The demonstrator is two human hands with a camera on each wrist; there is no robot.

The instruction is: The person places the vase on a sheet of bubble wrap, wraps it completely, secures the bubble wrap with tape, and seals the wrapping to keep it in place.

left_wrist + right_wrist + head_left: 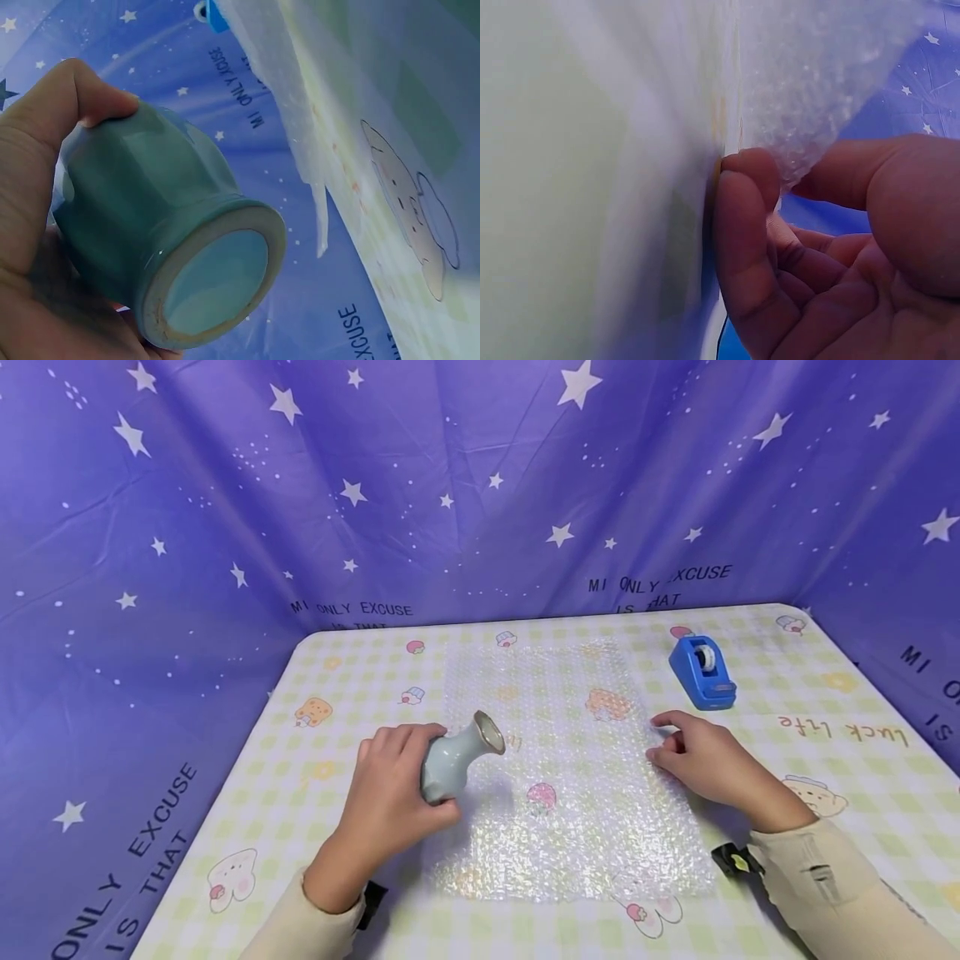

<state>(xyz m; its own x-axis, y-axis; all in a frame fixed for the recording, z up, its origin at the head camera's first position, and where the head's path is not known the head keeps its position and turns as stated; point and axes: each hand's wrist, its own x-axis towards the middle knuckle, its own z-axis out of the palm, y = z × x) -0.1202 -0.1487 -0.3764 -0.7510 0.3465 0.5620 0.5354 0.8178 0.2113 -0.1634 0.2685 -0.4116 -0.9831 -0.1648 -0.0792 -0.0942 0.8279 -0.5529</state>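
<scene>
In the head view my left hand [393, 785] grips a pale blue-green ceramic vase [450, 764] round its body, tilted so the brown-rimmed mouth points right. Its ringed base [217, 277] faces the left wrist camera. Below the vase a clear sheet of bubble wrap [570, 852] lies spread on the table. At the sheet's right edge is my right hand [708, 760], its index finger and thumb apart in the head view. In the right wrist view the bubble wrap [810, 82] narrows down between thumb and fingers; whether they pinch it is unclear.
A blue tape dispenser [703, 672] with a roll of tape stands beyond my right hand. The table [247, 802] has a green-and-white checked cover with cartoon prints. A purple curtain with white stars [450, 460] hangs behind and at both sides.
</scene>
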